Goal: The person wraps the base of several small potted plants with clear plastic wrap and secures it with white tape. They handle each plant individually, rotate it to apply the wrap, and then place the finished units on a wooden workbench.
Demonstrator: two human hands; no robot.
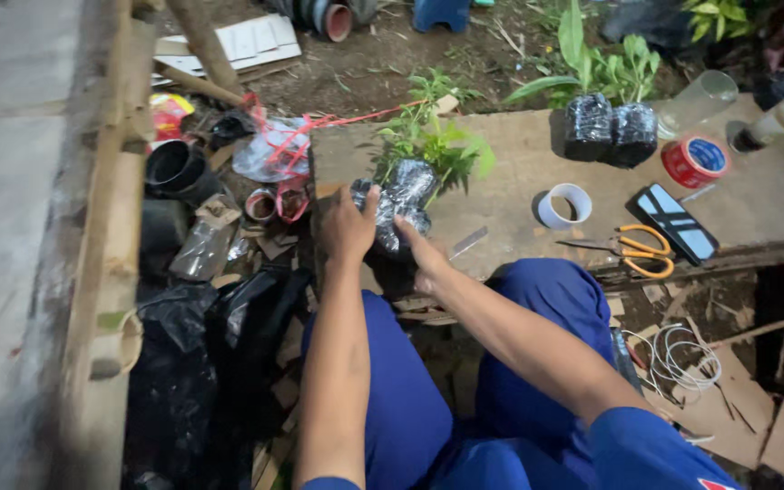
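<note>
Blue trouser knees and a blue sleeve fill the bottom of the view, and both bare forearms reach up from them to a wooden plank point(519, 213) that serves as a bench. The left hand point(348, 227) is wrapped around the left side of a seedling root ball in shiny black plastic point(406, 204), thumb up against the wrap; the right hand point(424, 257) presses in from below and to the right, fingers closed against the same bundle. So both hands are clamped on that one plant, which sits at the plank's near left corner with its green leaves point(437, 145) fanning up and away. Further back on the plank stand two more black-wrapped seedlings point(610, 129), side by side and touching, each with broad leaves rising out of the top. Just right of them lies a clear plastic cup point(702, 98) on its side, a red tape roll point(694, 161) below it, and a glass bottle point(773, 122) tilted at the far edge; what is in it I cannot tell. A white tape roll point(564, 205) sits mid-plank, with orange-handled scissors point(637, 249) and a dark phone point(673, 220) near the front edge. Left of the plank, on the ground, a black pot point(174, 168) lies open-mouthed among crumpled plastic bags point(269, 150) and red string. A coil of white wire point(682, 358) rests on cardboard at lower right.
</note>
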